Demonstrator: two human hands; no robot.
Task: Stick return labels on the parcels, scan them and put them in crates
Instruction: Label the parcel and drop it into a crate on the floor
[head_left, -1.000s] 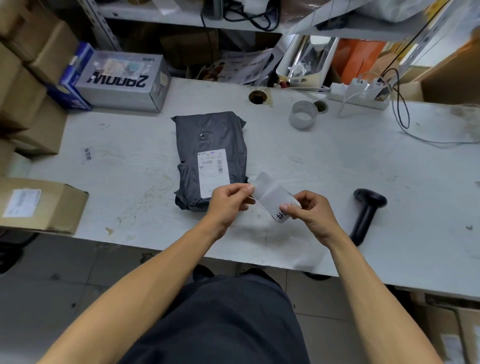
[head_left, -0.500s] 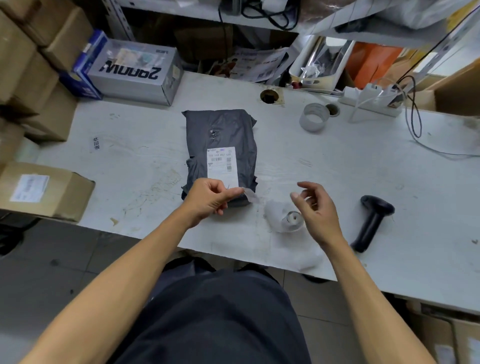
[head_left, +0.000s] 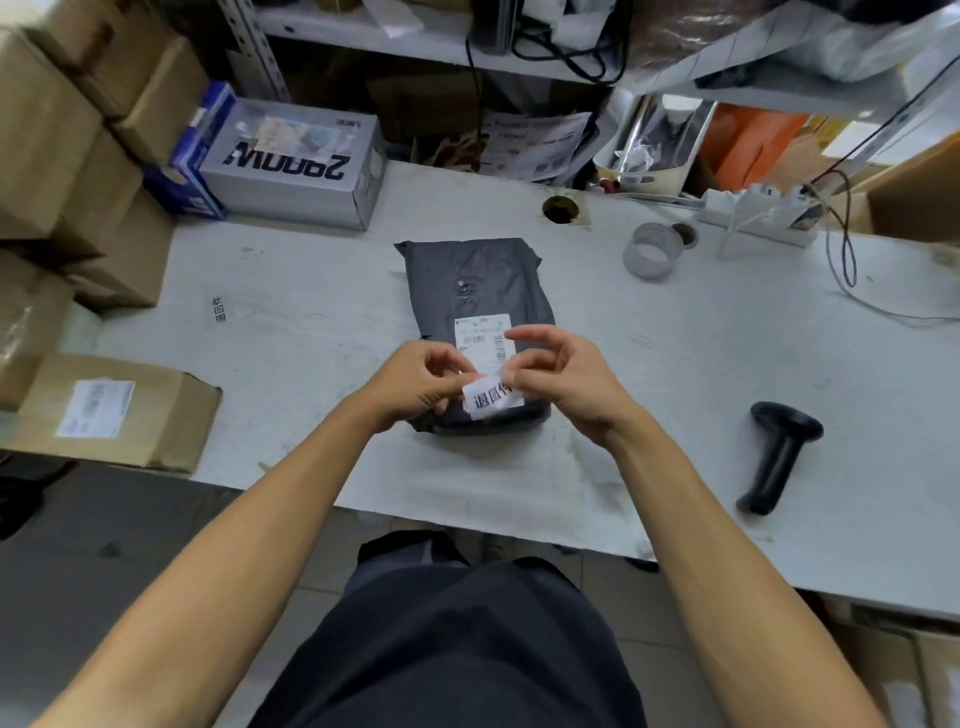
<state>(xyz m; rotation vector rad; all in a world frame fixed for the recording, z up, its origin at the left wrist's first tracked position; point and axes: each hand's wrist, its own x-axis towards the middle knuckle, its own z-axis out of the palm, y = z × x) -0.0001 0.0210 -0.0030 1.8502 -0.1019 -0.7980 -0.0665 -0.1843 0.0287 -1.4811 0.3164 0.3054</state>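
A dark grey poly-bag parcel (head_left: 475, 283) lies in the middle of the white table (head_left: 311, 291), with a white shipping label (head_left: 479, 335) on its near half. Over the parcel's near end I hold a small white return label (head_left: 488, 400) with black characters. My left hand (head_left: 418, 382) pinches its left edge. My right hand (head_left: 558, 371) pinches its right edge, the other fingers curled above the shipping label. A black handheld scanner (head_left: 779, 452) lies on the table to the right, apart from both hands.
A brown carton (head_left: 111, 408) with a label sits at the table's left front corner. Stacked cartons (head_left: 67, 156) and a grey printed box (head_left: 296, 161) stand at the back left. A tape roll (head_left: 652, 249), a power strip (head_left: 763, 221) and cables lie at the back right.
The backing paper has left my right hand and is out of sight. Both hands have moved onto the parcel's near end, now holding the return label between them.
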